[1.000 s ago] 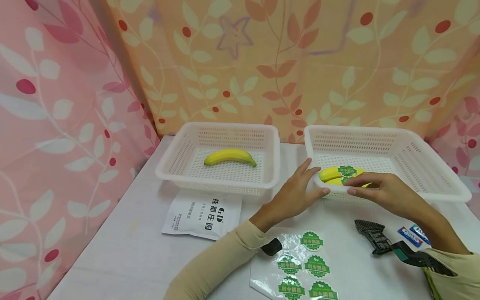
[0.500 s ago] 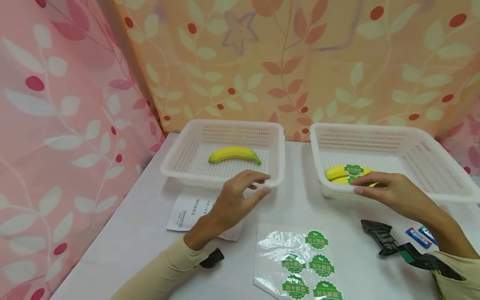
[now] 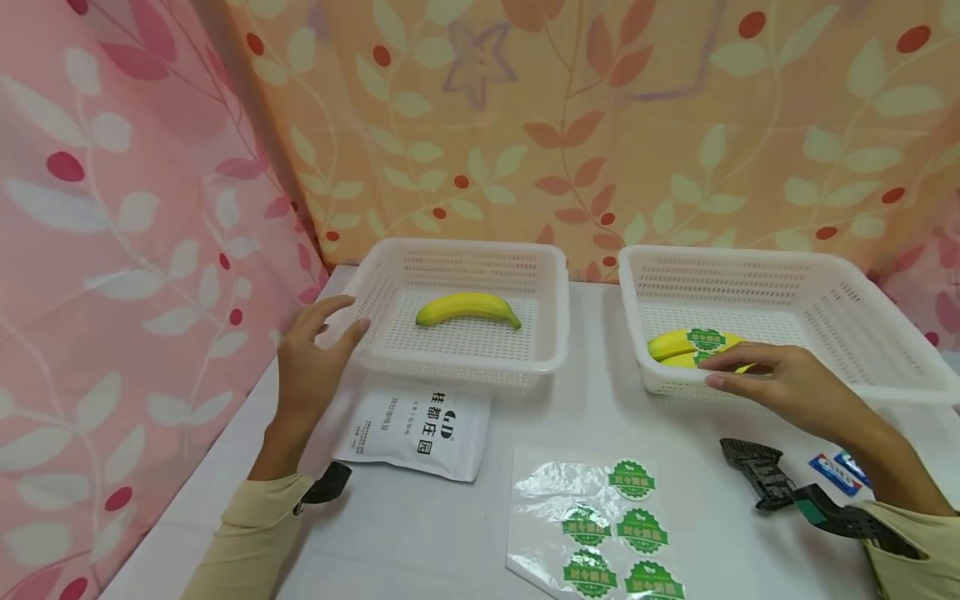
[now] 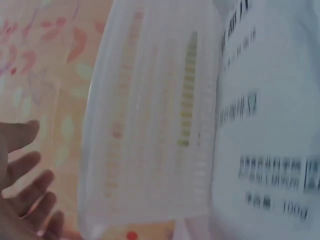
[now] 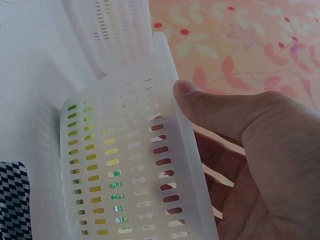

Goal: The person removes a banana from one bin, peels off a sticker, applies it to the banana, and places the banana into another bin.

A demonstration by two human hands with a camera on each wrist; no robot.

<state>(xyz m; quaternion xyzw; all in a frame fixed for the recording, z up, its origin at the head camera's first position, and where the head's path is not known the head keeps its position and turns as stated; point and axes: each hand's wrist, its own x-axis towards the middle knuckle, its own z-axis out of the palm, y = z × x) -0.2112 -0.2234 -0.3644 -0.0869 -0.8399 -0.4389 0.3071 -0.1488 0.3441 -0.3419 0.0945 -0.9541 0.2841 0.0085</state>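
Observation:
My right hand (image 3: 795,387) holds the front rim of the right white plastic basket (image 3: 862,392), thumb outside and fingers over the inner side. Through the slots in the right wrist view, yellow and green show behind the basket wall (image 5: 135,150). Two bananas (image 3: 678,343) with green round stickers lie in that basket's front left corner, partly behind my fingers. My left hand (image 3: 311,367) hovers by the left end of the other white basket (image 3: 555,333), fingers relaxed and apart from the rim (image 4: 95,150). A single banana (image 3: 467,308) lies inside it, with no sticker visible.
A white coffee pouch (image 3: 416,429) lies before the left basket. Front centre holds a clear sheet of green stickers (image 3: 588,529). Near my right forearm are a black patterned packet (image 3: 761,475) and small blue-and-white packets (image 3: 834,473). Patterned cloth (image 3: 525,150) hangs behind the table.
My left hand has left the right basket's front left corner and swung left, past the pouch, to the left basket's far end. My right hand keeps its hold on the rim.

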